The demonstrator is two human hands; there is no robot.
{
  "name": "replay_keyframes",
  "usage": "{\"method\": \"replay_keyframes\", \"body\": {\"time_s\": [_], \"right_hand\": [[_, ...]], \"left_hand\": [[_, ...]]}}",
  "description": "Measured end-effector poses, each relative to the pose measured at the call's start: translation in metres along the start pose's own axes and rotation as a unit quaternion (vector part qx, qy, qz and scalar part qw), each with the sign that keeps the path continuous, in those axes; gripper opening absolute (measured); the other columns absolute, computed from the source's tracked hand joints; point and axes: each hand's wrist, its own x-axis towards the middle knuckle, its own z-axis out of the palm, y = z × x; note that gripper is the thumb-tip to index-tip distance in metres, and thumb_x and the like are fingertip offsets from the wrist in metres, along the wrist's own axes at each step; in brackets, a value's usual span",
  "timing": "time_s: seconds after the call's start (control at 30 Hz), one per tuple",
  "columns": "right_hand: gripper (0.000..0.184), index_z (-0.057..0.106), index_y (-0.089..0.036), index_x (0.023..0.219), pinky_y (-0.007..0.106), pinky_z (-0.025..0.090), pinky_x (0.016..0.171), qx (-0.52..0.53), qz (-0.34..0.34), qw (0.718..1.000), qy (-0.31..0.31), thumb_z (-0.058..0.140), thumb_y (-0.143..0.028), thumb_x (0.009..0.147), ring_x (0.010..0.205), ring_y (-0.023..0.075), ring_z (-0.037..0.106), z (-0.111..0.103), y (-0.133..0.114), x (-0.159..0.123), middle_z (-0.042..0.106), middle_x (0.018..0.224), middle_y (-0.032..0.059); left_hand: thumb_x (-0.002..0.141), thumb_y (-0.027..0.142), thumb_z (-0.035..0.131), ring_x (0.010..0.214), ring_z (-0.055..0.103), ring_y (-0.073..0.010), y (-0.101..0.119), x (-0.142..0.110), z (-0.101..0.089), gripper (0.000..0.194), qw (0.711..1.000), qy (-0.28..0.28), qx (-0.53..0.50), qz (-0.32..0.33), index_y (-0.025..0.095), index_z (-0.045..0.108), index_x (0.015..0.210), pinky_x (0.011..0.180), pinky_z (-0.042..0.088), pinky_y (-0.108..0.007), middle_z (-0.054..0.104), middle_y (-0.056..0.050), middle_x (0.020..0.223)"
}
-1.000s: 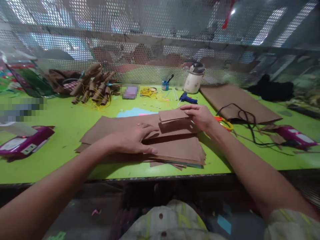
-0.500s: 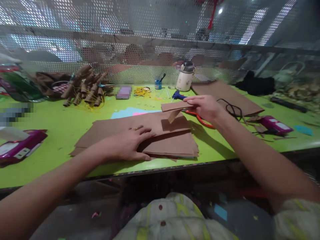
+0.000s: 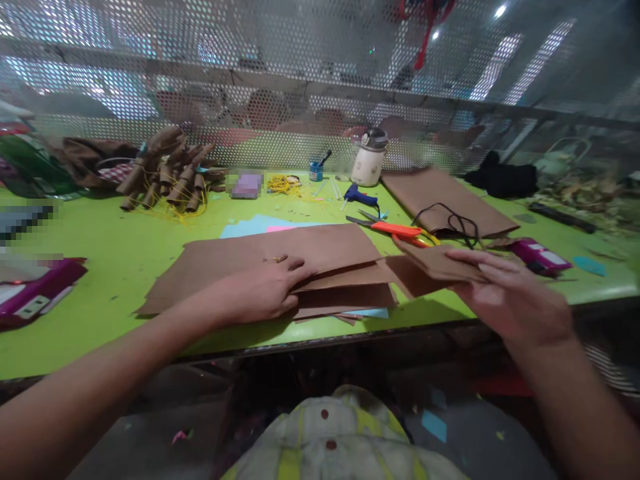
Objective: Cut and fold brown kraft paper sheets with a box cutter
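My left hand (image 3: pixel 265 287) lies on top of a stack of brown kraft paper sheets (image 3: pixel 235 250), fingers spread and pressing the sheets down near their front edge. Between the thumb and fingers of my right hand (image 3: pixel 515 297) is a folded piece of brown paper (image 3: pixel 425 267), raised just right of the stack. Its left end meets the stack's right edge; I cannot tell whether the two are joined. Behind it lie scissors with orange and yellow handles (image 3: pixel 397 229), partly covered by the folded paper. Light blue paper (image 3: pixel 245 225) shows from under the stack.
A blue glue gun (image 3: pixel 361 195) with a black cord lies beyond the scissors. Further back stand a white bottle (image 3: pixel 367 160) and a small blue jar (image 3: pixel 316 171). Rolled brown paper bundles (image 3: pixel 170 173) sit at left. Purple boxes (image 3: pixel 543 256) lie at both sides.
My right hand has moved right and toward me with the brown paper, uncovering the scissors and glue gun. My left hand has stayed on the stack, its fingers slightly more drawn in.
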Motion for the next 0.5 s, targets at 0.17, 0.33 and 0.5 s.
{"method": "replay_keyframes", "body": {"time_s": [0.17,0.33,0.5], "right_hand": [[0.025,0.079,-0.023,0.090,0.025,0.053,0.065,0.015,0.133,0.990,-0.050,0.081,-0.030,0.066,0.088,0.0215,0.068,0.017,0.014,-0.018,0.074,0.101,0.0071],[0.029,0.078,-0.024,0.094,0.031,0.054,0.076,0.024,0.160,0.987,-0.002,0.081,-0.032,0.066,0.092,0.0237,0.068,0.012,0.024,-0.013,0.075,0.101,0.0066],[0.044,0.071,-0.027,0.114,0.031,0.050,0.094,0.059,0.160,0.983,-0.068,0.076,-0.031,0.071,0.115,0.0254,0.061,0.000,0.026,-0.023,0.068,0.123,0.0056]], "left_hand": [[0.093,0.047,0.040,0.118,0.052,-0.0356,0.010,0.002,0.001,0.055,0.999,0.001,0.003,-0.032,0.026,0.037,0.144,0.094,0.044,-0.049,0.046,-0.016,0.139],[0.083,0.060,0.049,0.112,0.054,-0.0382,0.018,0.000,0.001,0.074,0.999,-0.009,0.007,-0.050,0.030,0.029,0.148,0.089,0.046,-0.050,0.046,-0.016,0.139],[0.079,0.033,0.052,0.102,0.059,-0.0314,0.018,0.002,-0.001,0.065,0.999,-0.023,0.021,-0.043,0.027,0.040,0.143,0.086,0.046,-0.043,0.053,-0.014,0.132]]}}
